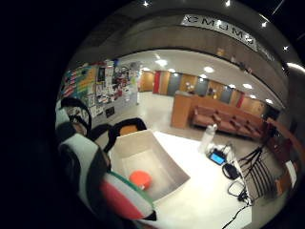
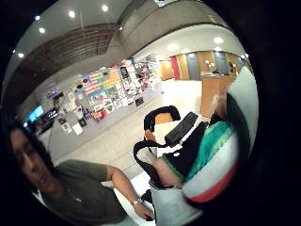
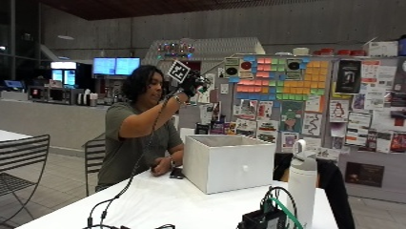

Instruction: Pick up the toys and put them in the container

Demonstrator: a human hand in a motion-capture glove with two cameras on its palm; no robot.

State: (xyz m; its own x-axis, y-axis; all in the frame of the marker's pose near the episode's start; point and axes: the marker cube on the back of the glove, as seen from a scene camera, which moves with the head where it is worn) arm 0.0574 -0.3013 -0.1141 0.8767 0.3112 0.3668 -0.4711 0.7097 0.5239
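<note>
**Gloved hand raised above the box, striped toy in its grasp**

A person sits at the white table (image 3: pixel 158 200) with the right hand (image 3: pixel 190 85) lifted to about head height, up above the near rim of the white container (image 3: pixel 229 161) and toward the person's side of it; the forearm rises steeply from the elbow. From where I stand the glove is a dark bunch and I cannot make out what is inside it; the palm views settle that: a soft toy (image 1: pixel 125 196) banded in red, white, green and black sits right against the palm, with the fingers curled round it. In the thumb side view the same toy (image 2: pixel 214 162) fills the space next to the palm, its red, white and green stripes plain to see.

The container stands on the table, open at the top, straight-walled; looking down into it from the little finger side, an orange round toy (image 1: pixel 140 179) lies on its floor, near one wall. The striped toy is held in the air, clear of the box and not touching it.

The bare left hand (image 3: pixel 160 167) rests on the tabletop just beside the container's wall; a white bottle (image 3: pixel 302 183) stands upright on the table near the box's other side.
</note>
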